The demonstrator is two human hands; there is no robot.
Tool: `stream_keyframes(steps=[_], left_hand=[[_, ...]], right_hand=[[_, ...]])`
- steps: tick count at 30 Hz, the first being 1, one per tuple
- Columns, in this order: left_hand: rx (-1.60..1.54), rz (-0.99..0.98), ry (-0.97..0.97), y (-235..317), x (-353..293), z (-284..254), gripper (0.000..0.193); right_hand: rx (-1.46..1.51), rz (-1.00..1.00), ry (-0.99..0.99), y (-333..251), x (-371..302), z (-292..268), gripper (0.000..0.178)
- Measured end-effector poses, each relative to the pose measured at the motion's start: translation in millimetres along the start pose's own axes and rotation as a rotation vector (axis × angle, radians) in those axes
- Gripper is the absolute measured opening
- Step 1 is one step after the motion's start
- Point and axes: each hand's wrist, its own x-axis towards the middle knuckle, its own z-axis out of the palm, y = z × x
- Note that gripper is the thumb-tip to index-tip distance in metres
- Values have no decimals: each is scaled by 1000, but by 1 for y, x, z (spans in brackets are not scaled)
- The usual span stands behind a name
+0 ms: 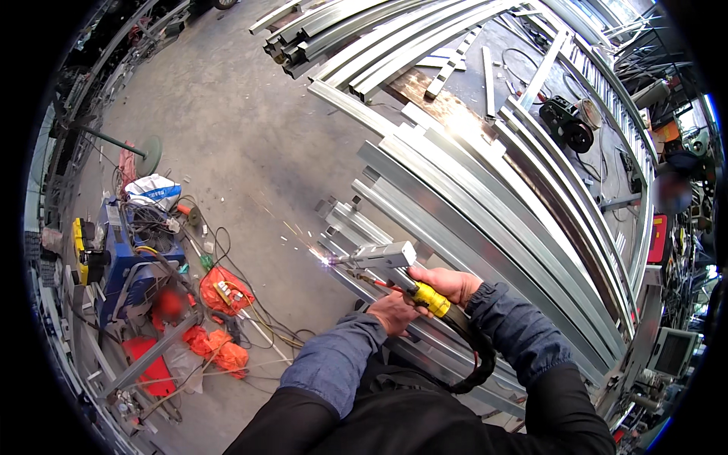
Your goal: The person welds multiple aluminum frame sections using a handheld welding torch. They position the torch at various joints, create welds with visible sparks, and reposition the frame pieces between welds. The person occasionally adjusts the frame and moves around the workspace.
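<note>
My right hand [449,285] is wrapped round the handle of a welding gun [384,255], which has a boxy silver head and yellow tape on its grip. A thick black hose curves down from the handle. The nozzle points left, and bright sparks fly from its tip at the end of a metal tube [353,220]. Close beside the grip, my left hand [392,313] is closed over the tubes; what its fingers hold is hidden. Long silver square tubes [485,220] lie side by side in front of me and to my right.
On the floor at left stand a blue machine [125,262] with tangled cables, an orange bag [227,290] and a red sheet [148,366]. More steel tubes [409,38] are stacked at the far side. A black motor-like machine [565,121] sits beyond the rack at right.
</note>
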Motion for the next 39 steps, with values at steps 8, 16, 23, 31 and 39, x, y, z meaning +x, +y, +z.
stream_keyframes(steps=[8, 16, 23, 31, 39], left_hand=[[-14, -11, -30, 6, -2, -15, 68], [-1, -26, -56, 5, -3, -8, 76], [-9, -16, -51, 3, -2, -2, 77], [9, 17, -142, -1, 0, 3, 75], [51, 6, -46, 3, -2, -2, 65]], right_hand=[[-8, -7, -47, 5, 0, -7, 71], [-13, -12, -28, 8, -4, -5, 68], [-7, 13, 16, 7, -11, 1, 68], [-33, 14, 17, 12, -14, -2, 71], [-53, 29, 23, 11, -20, 5, 71]])
